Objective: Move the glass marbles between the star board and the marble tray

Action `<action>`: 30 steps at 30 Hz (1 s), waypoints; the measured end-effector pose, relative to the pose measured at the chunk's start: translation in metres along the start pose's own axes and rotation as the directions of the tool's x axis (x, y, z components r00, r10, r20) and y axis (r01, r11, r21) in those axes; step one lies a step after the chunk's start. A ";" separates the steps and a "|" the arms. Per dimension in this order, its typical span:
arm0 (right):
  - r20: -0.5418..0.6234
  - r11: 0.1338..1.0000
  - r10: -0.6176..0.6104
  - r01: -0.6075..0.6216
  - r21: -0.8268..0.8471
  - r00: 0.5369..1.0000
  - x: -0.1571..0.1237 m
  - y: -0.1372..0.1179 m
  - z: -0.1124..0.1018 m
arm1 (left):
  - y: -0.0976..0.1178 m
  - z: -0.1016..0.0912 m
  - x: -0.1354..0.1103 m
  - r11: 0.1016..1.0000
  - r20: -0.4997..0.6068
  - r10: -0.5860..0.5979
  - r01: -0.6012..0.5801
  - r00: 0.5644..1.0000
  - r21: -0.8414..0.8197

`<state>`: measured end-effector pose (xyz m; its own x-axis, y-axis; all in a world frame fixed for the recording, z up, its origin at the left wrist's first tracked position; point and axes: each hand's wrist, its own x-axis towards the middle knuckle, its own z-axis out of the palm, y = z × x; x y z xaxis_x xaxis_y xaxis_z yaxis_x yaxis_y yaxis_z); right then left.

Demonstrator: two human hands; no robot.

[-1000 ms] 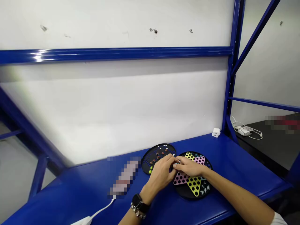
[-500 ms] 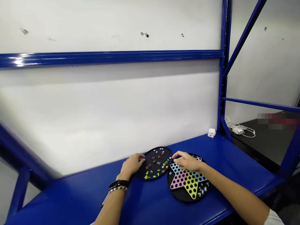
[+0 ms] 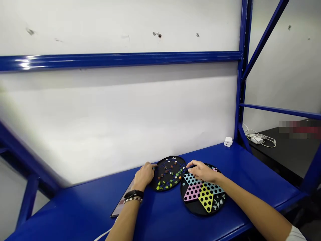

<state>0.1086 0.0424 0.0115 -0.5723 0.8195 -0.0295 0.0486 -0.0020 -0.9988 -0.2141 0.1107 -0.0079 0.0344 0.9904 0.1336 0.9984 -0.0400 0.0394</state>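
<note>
Two round black game boards lie side by side on the bench. The left one point(image 3: 173, 157) holds several coloured marbles in its holes. The right one point(image 3: 200, 211) bears a star of cyan, pink, yellow and black points, with pale marbles point(image 3: 218, 202) in its lower right point. My left hand point(image 3: 144, 176) rests against the left board's left rim, fingers curled. My right hand point(image 3: 202, 171) hovers over the star board's upper part, fingertips near the gap between the boards. Its upper point is hidden beneath that hand.
The boards stand on a blue steel bench point(image 3: 240, 177) before a white wall. A flat tablet point(image 3: 122, 199) lies under my left wrist, and a white cable point(image 3: 105, 233) runs below it. A white power adapter point(image 3: 228, 142) sits at the back right.
My hands were together over the gap between the boards a second ago. My left hand has since moved left to the rim, and my right hand has drawn slightly back.
</note>
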 end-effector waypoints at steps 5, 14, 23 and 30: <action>-0.017 0.999 0.010 -0.010 0.047 1.000 -0.002 -0.005 0.002 | 0.021 -0.019 -0.007 0.995 -0.075 0.066 -0.071 0.995 -0.073; -0.156 0.905 0.050 0.022 0.424 0.987 0.008 0.006 0.004 | 0.175 -0.065 -0.066 0.738 -0.254 0.567 -0.620 0.784 -0.266; -0.223 0.819 0.034 0.101 0.565 0.974 0.015 0.010 -0.005 | 0.190 -0.053 -0.044 0.860 -0.159 0.494 -0.507 0.855 -0.051; -0.047 0.775 -0.041 0.061 0.629 0.998 0.013 0.012 -0.003 | 0.180 -0.064 -0.051 0.830 -0.090 0.557 -0.556 0.826 0.037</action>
<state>0.1048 0.0545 -0.0003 -0.5345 0.8450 0.0131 -0.5120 -0.3114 -0.8005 -0.0389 0.0446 0.0560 0.5805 0.7836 0.2213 0.8115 -0.5790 -0.0784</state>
